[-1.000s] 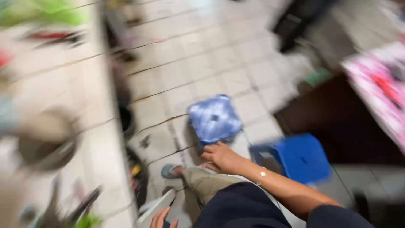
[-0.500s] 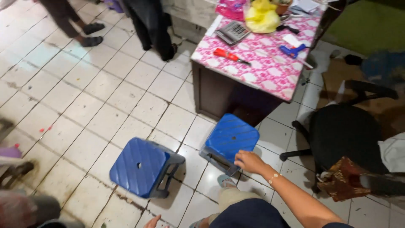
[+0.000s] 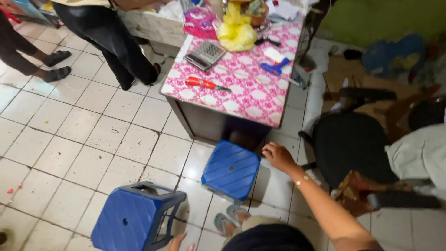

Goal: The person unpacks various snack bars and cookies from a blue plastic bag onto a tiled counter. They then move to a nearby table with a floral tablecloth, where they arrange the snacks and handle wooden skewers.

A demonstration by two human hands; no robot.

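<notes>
My right hand (image 3: 279, 156) reaches forward, a thin bracelet on its wrist, and its curled fingers grip the far right corner of a small blue plastic stool (image 3: 231, 170). That stool stands on the tiled floor just in front of a table with a pink patterned cloth (image 3: 241, 86). Only the spread fingertips of my left hand (image 3: 179, 242) show at the bottom edge. They hold nothing and lie beside a second blue stool (image 3: 132, 219) at the lower left. My foot in a sandal (image 3: 226, 222) rests below the first stool.
On the table lie a red-handled screwdriver (image 3: 204, 84), a calculator (image 3: 205, 54), a yellow bag (image 3: 237, 33) and a blue tool (image 3: 275, 68). A black office chair (image 3: 353, 146) stands at the right. A person's dark-trousered legs (image 3: 111, 39) stand at the upper left, with other sandalled feet (image 3: 56, 65) beyond.
The view has swung from a blurred floor onto the table and steadied. My right hand stays on the blue stool, which now sits closer to the table's front.
</notes>
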